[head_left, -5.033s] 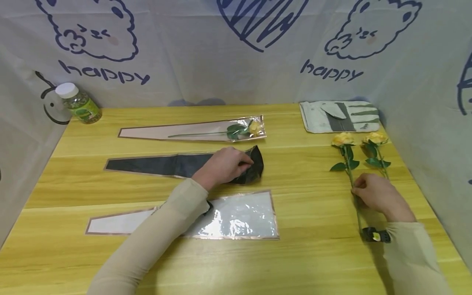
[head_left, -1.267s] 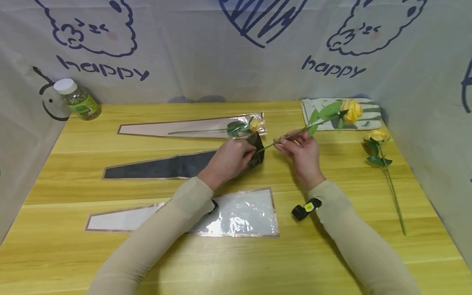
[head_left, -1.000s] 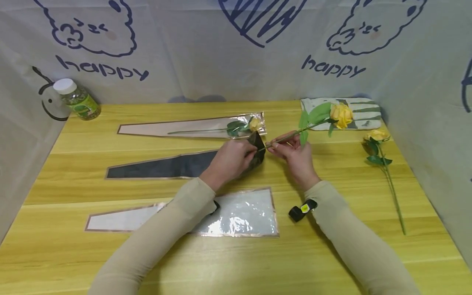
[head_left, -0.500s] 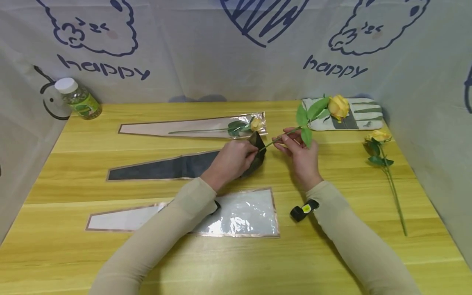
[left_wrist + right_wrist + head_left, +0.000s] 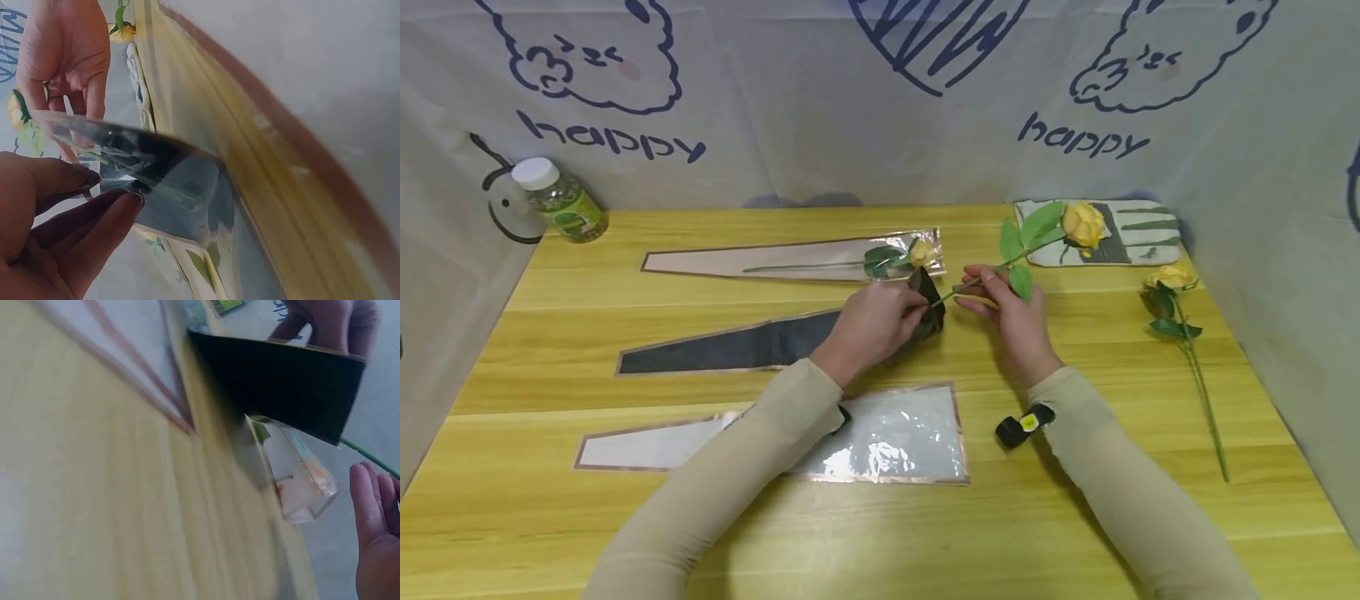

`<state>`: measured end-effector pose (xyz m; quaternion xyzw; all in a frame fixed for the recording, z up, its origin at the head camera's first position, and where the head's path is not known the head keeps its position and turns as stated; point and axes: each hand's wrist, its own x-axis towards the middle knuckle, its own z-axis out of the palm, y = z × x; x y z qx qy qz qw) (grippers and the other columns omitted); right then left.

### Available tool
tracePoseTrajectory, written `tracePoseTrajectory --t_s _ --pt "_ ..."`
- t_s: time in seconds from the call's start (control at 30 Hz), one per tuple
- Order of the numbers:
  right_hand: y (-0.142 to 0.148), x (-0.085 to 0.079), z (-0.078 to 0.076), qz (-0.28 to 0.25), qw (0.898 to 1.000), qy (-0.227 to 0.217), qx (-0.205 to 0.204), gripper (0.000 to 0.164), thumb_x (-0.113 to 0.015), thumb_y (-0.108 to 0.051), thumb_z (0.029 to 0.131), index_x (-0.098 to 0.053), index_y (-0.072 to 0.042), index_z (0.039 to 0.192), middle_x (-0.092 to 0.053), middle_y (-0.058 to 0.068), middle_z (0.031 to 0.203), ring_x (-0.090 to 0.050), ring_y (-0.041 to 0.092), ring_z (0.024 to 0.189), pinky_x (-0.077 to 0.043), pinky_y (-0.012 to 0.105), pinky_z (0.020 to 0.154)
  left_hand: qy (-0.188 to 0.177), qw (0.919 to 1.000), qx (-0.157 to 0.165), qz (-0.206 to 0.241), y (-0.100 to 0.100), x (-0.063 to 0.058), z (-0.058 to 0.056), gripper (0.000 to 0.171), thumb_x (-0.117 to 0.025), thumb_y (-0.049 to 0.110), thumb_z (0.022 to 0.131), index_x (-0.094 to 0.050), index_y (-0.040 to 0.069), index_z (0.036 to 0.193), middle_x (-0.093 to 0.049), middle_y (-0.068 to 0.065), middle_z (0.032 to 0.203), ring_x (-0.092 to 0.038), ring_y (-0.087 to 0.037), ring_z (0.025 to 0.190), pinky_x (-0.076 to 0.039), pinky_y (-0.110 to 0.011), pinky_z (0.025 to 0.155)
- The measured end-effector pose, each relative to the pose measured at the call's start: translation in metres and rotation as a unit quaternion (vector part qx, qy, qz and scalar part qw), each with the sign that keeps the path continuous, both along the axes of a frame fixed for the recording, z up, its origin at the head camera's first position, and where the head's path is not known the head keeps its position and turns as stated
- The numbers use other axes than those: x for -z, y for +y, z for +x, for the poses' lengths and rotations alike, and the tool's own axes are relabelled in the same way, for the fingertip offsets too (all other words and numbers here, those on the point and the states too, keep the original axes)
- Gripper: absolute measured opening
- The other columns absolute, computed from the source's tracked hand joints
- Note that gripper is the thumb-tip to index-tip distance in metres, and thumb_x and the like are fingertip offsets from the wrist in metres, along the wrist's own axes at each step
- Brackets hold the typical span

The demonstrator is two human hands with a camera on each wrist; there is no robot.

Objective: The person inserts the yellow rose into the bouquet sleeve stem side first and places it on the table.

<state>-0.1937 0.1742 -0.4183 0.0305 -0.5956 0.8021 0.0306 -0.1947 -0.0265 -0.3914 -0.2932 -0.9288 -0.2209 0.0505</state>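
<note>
My left hand [image 5: 876,325] pinches the wide end of a black flower sleeve [image 5: 715,346], near its mouth. In the left wrist view the mouth of the sleeve [image 5: 162,165] gapes above the fingertips, its clear film shining. My right hand [image 5: 1018,325] holds a yellow rose [image 5: 1084,225] by its stem, the bloom pointing to the back right. The lower end of that stem runs into the sleeve's mouth. From the right wrist, the sleeve [image 5: 287,387] shows as a wide dark opening with the green stem [image 5: 372,456] at its corner.
A pale sleeve [image 5: 700,264] with a yellow rose inside lies behind; a white sleeve [image 5: 887,433] lies in front, under the left forearm. Another yellow rose [image 5: 1195,375] rests at right. Folded gloves [image 5: 1142,233] and a jar [image 5: 568,208] stand along the back.
The right hand has lifted one rose from the right side and brought it left to the black sleeve, its stem end now in the mouth. The left hand has raised the sleeve's mouth.
</note>
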Motion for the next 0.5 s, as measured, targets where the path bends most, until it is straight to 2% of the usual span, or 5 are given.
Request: tracePoseTrajectory --t_s 0.1,0.23,0.33,0.5 --pt "0.0026 -0.0009 -0.0011 -0.018 1.000 -0.002 0.012 0.025 -0.057 -0.005 0.100 -0.056 0.012 0.118 -0.064 0.022 0.101 -0.068 0.028 0.091 -0.055 0.039 0.083 0.001 1.0000 0.003 0.001 0.0003 0.0000 0.0004 0.016 -0.066 0.016 0.095 -0.078 0.010 0.104 -0.072 -0.004 0.096 -0.067 -0.017 0.084 -0.055 -0.035 0.074" --pt "0.0014 -0.0016 -0.0002 -0.025 0.999 -0.003 0.025 0.011 -0.061 0.006 0.094 -0.057 0.006 0.104 -0.065 0.017 0.093 -0.069 0.026 0.084 -0.056 0.038 0.080 0.005 0.9999 0.009 0.001 0.0020 -0.0003 0.0007 0.015 -0.067 0.016 0.095 -0.078 0.011 0.103 -0.073 -0.004 0.094 -0.067 -0.017 0.083 -0.054 -0.034 0.074" --pt "-0.0010 0.0003 -0.0007 -0.005 1.000 -0.004 0.020 0.009 -0.063 0.010 0.091 -0.059 0.004 0.098 -0.065 0.015 0.092 -0.069 0.025 0.085 -0.055 0.041 0.081 0.013 0.9999 0.008 -0.002 0.0040 -0.0012 0.0006 0.015 -0.067 0.016 0.095 -0.078 0.010 0.103 -0.073 -0.004 0.095 -0.067 -0.018 0.084 -0.054 -0.035 0.074" --pt "-0.0028 -0.0013 -0.0008 0.026 0.999 -0.022 -0.001 0.008 -0.061 0.009 0.092 -0.060 0.004 0.099 -0.065 0.014 0.094 -0.068 0.024 0.088 -0.054 0.043 0.084 0.019 0.9998 0.000 -0.003 0.0062 -0.0028 0.0003 0.015 -0.067 0.016 0.094 -0.078 0.010 0.102 -0.073 -0.004 0.097 -0.068 -0.019 0.087 -0.055 -0.035 0.076"
